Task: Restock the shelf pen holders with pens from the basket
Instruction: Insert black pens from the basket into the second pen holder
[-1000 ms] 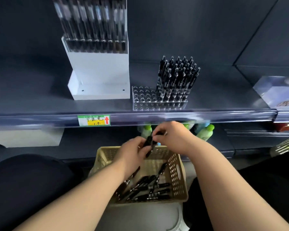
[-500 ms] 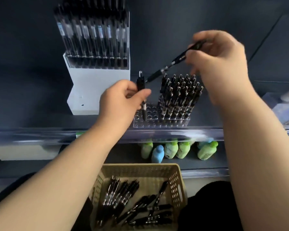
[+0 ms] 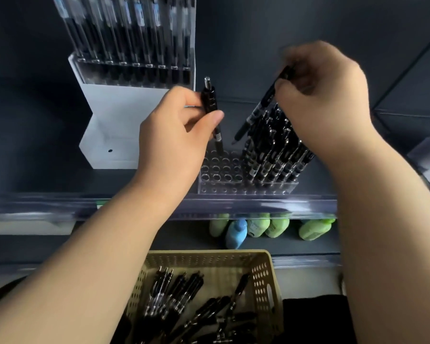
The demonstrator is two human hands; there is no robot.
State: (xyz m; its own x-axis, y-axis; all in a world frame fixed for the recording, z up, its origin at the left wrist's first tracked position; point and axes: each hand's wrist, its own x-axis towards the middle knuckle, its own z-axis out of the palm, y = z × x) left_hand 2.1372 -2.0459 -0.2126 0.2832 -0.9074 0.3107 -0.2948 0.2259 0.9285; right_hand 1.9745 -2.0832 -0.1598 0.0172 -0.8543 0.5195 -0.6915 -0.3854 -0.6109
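Head view: left hand (image 3: 174, 137) pinches upright pen (image 3: 209, 101) at the clear holder (image 3: 224, 176) left side; right hand (image 3: 325, 100) pinches tilted pen (image 3: 257, 111) above stocked pens (image 3: 278, 151)

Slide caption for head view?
Left hand holds one pen upright at the clear holder, right hand a second pen tilted; basket below.

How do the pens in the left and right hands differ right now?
The left-hand pen stands nearly upright; the right-hand pen slants, tip down-left. The left-hand pen's tip is at the empty holes of the clear holder; the right-hand pen's tip hangs in the air above it. Both are black.
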